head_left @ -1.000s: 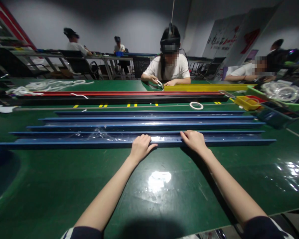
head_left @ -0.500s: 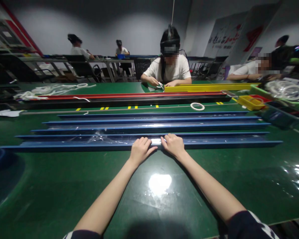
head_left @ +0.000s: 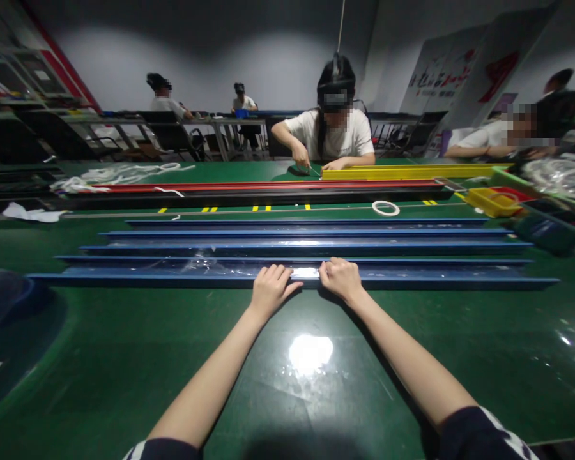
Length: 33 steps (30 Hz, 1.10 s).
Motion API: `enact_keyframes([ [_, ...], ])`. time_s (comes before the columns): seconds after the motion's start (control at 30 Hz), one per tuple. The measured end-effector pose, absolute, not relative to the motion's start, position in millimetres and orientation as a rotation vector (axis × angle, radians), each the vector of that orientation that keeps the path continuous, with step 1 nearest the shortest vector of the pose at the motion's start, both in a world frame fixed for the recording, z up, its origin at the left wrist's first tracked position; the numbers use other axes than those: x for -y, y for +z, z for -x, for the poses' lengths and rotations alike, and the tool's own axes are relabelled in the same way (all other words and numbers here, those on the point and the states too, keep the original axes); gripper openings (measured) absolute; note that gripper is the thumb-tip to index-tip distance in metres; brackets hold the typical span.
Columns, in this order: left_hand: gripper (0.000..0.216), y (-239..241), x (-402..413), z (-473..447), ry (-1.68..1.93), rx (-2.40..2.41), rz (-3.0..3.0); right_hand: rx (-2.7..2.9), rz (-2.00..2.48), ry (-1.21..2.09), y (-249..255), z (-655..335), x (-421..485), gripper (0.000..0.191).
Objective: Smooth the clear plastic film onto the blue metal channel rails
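Observation:
A long blue channel profile (head_left: 436,283) lies crosswise in front of me, its open side up. My left hand (head_left: 271,289) grips it near the middle, fingers over the near wall and thumb pointing right. A short gap to the right, my right hand (head_left: 341,278) is closed on the same profile with its fingers curled into the trough. Whether it also pinches something small is hidden. Crinkled clear film (head_left: 204,262) lies in the trough left of my hands. Between them the trough floor shines white. Behind lie more blue profiles (head_left: 412,246), parallel to this one.
Farther back are red and black profiles (head_left: 268,191), a tape roll (head_left: 386,208) and a yellow profile (head_left: 421,171). A co-worker (head_left: 335,131) works across the green table (head_left: 249,396). Bins (head_left: 493,202) stand at right, a dark blue rounded object (head_left: 4,300) at left.
My right hand has slid slightly right along the profile, widening the gap between my hands. My left hand stays put. The view has shifted a little; the co-worker's arm opposite has lifted outward.

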State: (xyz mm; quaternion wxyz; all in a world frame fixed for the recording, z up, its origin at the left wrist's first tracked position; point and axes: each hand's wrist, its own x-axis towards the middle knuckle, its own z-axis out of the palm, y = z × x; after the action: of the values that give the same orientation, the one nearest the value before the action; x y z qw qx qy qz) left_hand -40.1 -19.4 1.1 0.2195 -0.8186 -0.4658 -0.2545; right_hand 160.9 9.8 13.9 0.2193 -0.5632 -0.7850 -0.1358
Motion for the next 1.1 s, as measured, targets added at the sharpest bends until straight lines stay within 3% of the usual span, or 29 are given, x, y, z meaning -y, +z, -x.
enact_keyframes([
  [0.6, 0.029, 3.9, 18.7, 38.4, -0.732, 1.233, 2.361, 2.094, 1.618, -0.579, 4.1, -261.6, -17.5, 0.041],
  [1.1, 0.035, 5.5, 19.0, 29.4, -0.682, 1.353, 2.332, 2.039, 1.768, -0.469, 6.6, -262.2, -16.0, 0.04],
])
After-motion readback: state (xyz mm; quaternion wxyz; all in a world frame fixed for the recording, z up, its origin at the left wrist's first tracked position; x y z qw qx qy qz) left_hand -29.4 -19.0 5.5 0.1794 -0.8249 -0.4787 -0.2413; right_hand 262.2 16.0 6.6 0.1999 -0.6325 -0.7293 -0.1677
